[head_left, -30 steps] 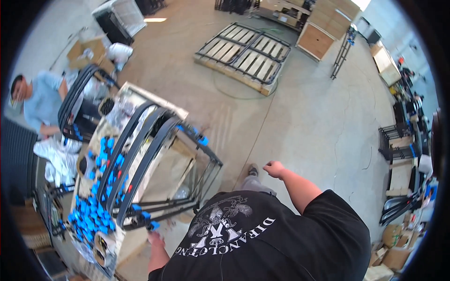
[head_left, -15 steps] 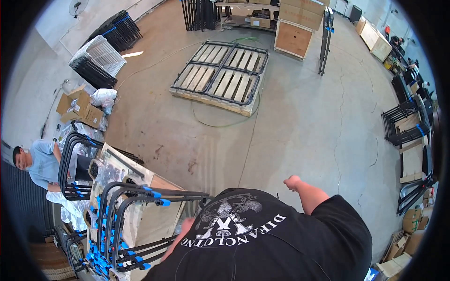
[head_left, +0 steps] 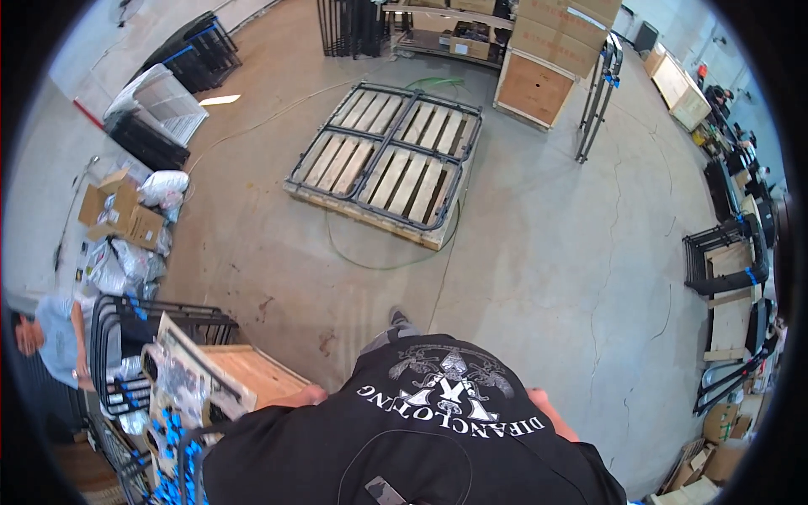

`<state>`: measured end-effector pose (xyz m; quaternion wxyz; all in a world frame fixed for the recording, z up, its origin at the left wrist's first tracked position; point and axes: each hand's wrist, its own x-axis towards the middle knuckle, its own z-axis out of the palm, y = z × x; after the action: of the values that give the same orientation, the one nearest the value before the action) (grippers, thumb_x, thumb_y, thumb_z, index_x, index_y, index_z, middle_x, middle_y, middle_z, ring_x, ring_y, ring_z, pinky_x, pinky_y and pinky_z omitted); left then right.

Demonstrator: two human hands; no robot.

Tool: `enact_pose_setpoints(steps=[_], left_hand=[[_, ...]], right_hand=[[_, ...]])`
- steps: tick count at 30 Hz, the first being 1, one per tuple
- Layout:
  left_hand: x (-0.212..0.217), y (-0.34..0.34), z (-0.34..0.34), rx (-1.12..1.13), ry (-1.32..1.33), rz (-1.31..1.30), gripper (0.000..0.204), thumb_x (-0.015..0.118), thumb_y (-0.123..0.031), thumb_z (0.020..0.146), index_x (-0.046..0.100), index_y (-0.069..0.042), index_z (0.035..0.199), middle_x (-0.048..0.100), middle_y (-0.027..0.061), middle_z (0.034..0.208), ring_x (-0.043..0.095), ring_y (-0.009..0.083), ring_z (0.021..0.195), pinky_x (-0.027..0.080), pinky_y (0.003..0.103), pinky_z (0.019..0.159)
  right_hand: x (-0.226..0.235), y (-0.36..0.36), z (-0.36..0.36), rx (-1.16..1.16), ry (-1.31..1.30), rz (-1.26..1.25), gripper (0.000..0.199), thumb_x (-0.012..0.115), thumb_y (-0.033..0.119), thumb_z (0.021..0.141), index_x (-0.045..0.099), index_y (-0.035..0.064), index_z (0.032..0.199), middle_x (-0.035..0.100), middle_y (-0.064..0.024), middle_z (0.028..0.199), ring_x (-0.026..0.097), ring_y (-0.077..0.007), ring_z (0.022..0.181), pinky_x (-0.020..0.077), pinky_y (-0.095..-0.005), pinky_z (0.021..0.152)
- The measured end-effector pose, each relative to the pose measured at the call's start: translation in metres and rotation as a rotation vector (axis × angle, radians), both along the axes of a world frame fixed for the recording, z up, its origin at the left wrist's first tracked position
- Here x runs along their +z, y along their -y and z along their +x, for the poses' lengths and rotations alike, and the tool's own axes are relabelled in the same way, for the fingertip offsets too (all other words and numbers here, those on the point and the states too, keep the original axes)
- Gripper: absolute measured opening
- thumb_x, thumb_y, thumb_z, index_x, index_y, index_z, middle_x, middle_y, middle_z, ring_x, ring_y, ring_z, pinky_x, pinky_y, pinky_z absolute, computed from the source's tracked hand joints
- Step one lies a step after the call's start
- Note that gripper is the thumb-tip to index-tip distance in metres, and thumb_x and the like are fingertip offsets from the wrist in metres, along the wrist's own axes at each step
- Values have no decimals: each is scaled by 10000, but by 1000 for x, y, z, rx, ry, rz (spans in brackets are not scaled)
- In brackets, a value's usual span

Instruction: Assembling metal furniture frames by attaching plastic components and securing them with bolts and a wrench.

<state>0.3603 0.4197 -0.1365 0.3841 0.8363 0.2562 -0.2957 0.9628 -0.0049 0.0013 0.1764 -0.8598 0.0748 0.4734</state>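
Since the earlier frame, the view has been shifted away from the stack of black metal frames (head_left: 126, 353), which is now seen only at the lower left edge, and both arms have been drawn in close to the black shirt (head_left: 421, 438).

The left hand (head_left: 305, 394) is seen at the near edge of a light wooden panel (head_left: 244, 374), just beside the shirt. Whether the panel is touched cannot be told; the fingers are largely hidden, so it cannot be told whether they are spread or pressed together. The panel is lodged among the black frames, beside a plastic-wrapped package (head_left: 181, 379) and a cluster of blue end caps (head_left: 172, 429).

The right hand (head_left: 539, 397) is shown only as a small patch at the shirt's right edge. Its fingers are hidden and their state cannot be told; nothing is seen held in it.

Further out on the concrete floor (head_left: 539, 252), a wooden pallet (head_left: 383, 168) carrying black slatted frames is seen, well apart from both hands. Another person in a light blue shirt (head_left: 59, 341) is seen at the far left.
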Motion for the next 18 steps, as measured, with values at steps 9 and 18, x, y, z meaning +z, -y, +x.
enact_pose_setpoints(steps=[9,18], left_hand=[[27,-314,344,646,-208,229,443,616,-362,904,695,5,1137,704,244,1095,691,364,976,551,451,872],[125,-433,638,833,355,-40,240,655,-197,922,672,1,1056,682,54,908,611,130,788,507,291,715]], right_hand=[[19,-61,72,-145,29,8,412,605,266,928,567,-9,1232,660,-152,1003,665,-280,789,524,-416,619],[-79,-229,245,-285,-210,-66,354,628,271,925,595,24,1176,665,-117,937,659,-260,753,544,-416,636]])
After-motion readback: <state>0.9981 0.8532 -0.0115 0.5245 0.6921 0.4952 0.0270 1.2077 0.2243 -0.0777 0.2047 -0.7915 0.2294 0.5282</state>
